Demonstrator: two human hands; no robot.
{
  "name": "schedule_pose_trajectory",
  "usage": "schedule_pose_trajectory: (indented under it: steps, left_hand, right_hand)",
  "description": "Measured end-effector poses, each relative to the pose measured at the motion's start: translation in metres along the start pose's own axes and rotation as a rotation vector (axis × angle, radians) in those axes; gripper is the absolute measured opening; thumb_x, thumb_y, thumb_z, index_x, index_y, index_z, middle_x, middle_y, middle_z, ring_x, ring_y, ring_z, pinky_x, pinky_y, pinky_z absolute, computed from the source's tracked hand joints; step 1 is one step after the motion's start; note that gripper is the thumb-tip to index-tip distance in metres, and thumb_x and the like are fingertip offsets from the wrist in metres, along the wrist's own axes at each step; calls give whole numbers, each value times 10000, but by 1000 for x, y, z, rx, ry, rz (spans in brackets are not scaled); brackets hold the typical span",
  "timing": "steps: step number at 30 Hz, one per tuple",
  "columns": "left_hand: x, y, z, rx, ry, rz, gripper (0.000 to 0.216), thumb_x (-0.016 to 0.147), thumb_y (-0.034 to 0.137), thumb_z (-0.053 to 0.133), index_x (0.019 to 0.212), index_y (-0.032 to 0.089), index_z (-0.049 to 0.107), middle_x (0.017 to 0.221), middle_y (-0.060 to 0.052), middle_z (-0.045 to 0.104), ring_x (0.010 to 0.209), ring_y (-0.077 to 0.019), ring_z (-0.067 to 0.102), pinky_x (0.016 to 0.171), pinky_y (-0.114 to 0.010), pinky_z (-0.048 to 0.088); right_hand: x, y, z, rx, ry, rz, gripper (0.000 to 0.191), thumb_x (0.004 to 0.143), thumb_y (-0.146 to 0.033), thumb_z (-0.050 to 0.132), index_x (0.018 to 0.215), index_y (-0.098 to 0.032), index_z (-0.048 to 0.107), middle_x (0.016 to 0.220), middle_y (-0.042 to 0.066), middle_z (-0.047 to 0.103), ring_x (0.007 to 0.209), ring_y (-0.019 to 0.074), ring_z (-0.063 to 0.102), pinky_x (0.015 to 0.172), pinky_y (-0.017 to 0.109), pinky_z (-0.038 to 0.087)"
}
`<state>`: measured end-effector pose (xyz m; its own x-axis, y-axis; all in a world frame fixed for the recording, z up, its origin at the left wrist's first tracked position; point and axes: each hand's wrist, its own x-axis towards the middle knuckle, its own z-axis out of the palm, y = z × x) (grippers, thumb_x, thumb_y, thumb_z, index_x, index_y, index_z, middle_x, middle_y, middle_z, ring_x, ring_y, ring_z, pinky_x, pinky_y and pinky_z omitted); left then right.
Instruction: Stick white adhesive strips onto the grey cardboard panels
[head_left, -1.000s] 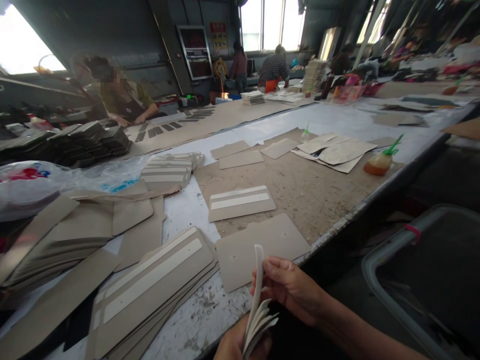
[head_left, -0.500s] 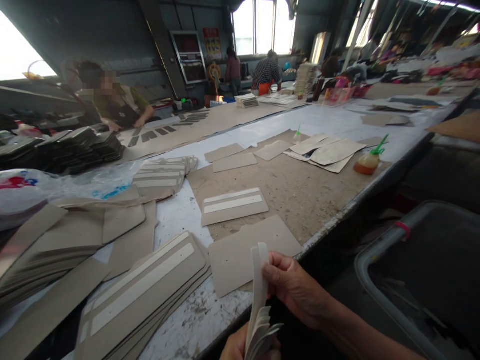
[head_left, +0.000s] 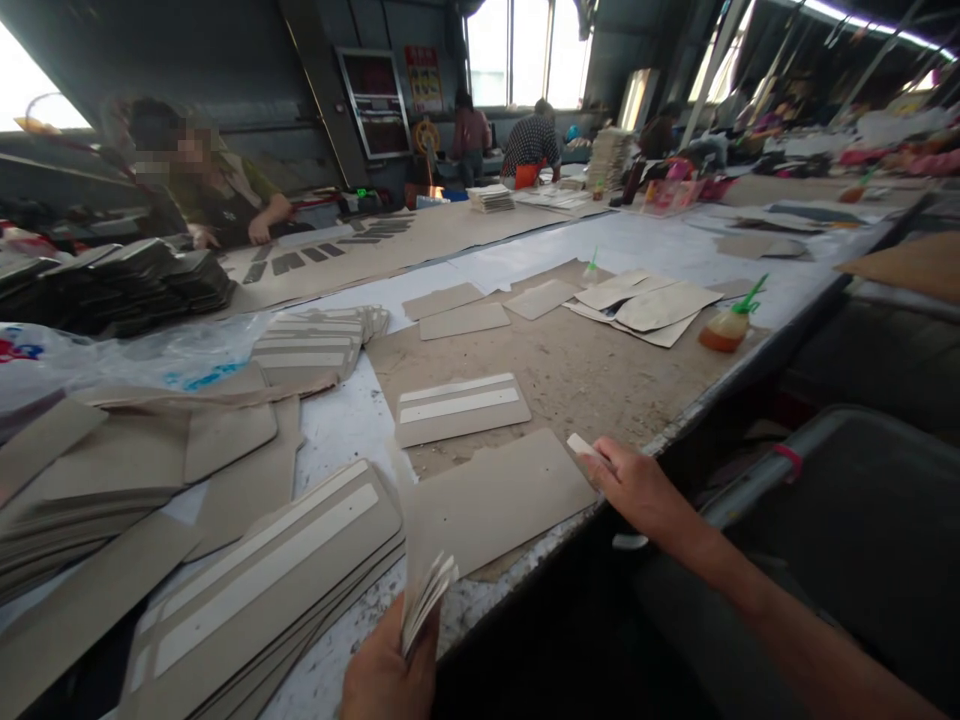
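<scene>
My left hand [head_left: 390, 660], low in the middle, is closed round a bunch of pale, thin strips [head_left: 429, 600] whose ends fan upward. At the table's edge my right hand [head_left: 634, 485] pinches one pale strip [head_left: 589, 450]; a curved pale end shows below the hand. Between the hands lies a flat grey-beige cardboard panel [head_left: 495, 505] with rounded corners and small holes. The right hand is just beside its right end. Behind it rests a similar panel with two pale strips [head_left: 463, 408]. Left of the left hand is a stack of stripped panels [head_left: 262, 590].
Loose boards [head_left: 142, 450] and a plastic bag [head_left: 150, 360] occupy the left side. Farther along are paper sheets [head_left: 645, 300] and a green-tipped glue bottle [head_left: 726, 325]. A grey bin [head_left: 825, 500] stands right of the table. A person [head_left: 225, 200] works across the table.
My hands have moved apart. The right hand has drawn a strip away from the bunch, to the right and up over the panel's end; the left has shifted left with the rest.
</scene>
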<state>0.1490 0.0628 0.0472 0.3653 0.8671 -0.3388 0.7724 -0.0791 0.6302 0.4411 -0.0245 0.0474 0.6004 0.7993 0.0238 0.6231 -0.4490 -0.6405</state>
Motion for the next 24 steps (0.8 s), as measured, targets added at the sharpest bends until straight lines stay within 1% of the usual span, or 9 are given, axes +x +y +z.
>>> schedule_pose_trajectory:
  steps: [2,4,7,12,14,16,19,22,24]
  left_hand:
    - [9,1,2,131,33,-32,365,830,442,316,1032,253,554,922,-37,677,902,-248,615,795,-330,431]
    - [15,6,5,219,59,-73,351,844,428,285,1052,259,513,946,-61,668,899,-269,614,783,-357,426]
    - [20,16,6,256,61,-140,324,860,456,248,975,264,482,840,-71,663,830,-292,617,717,-367,425]
    - [20,24,11,296,28,-160,271,875,423,241,922,260,451,777,-68,653,769,-293,623,645,-356,407]
    - [16,24,16,309,-2,-132,232,879,384,264,931,261,454,790,-59,659,776,-278,627,656,-344,402]
    - [12,26,21,320,-30,-95,187,873,305,300,945,267,468,819,-50,666,809,-265,630,681,-332,397]
    - [5,28,24,332,-42,-80,204,852,201,319,953,267,483,825,-39,675,826,-248,636,687,-317,396]
    - [0,24,21,385,14,-61,262,820,131,310,969,255,485,831,-31,682,789,-239,645,659,-315,413]
    - [-3,17,19,428,83,13,350,770,65,303,999,247,494,862,-26,685,785,-227,649,667,-316,434]
  right_hand:
    - [-5,4,10,-224,5,2,244,832,-410,473,699,-209,431,635,5,515,639,177,533,570,262,319]
    - [-10,6,16,-303,-32,49,224,802,-427,523,776,-213,466,694,29,577,680,202,572,582,262,327]
    - [-13,8,21,-286,-57,94,228,788,-428,544,838,-213,487,734,42,618,705,210,595,593,257,342]
    - [-12,17,20,-178,-64,98,209,792,-413,531,832,-209,511,739,38,632,706,202,593,622,263,367]
    - [-13,21,17,-108,-74,103,223,787,-431,529,829,-212,520,736,23,631,692,189,588,622,256,378]
    - [-14,24,12,-48,-97,100,246,790,-463,509,794,-217,530,699,3,620,664,174,580,599,242,384]
    - [-16,27,1,-45,-126,99,314,786,-529,477,752,-222,533,636,-14,593,621,166,567,560,233,384]
    - [-13,24,-16,-124,-112,99,317,823,-514,403,763,-226,521,609,-16,568,599,166,550,566,246,381]
    - [-6,17,-27,-164,-98,59,310,862,-451,323,757,-226,508,622,-8,560,612,166,543,582,254,374]
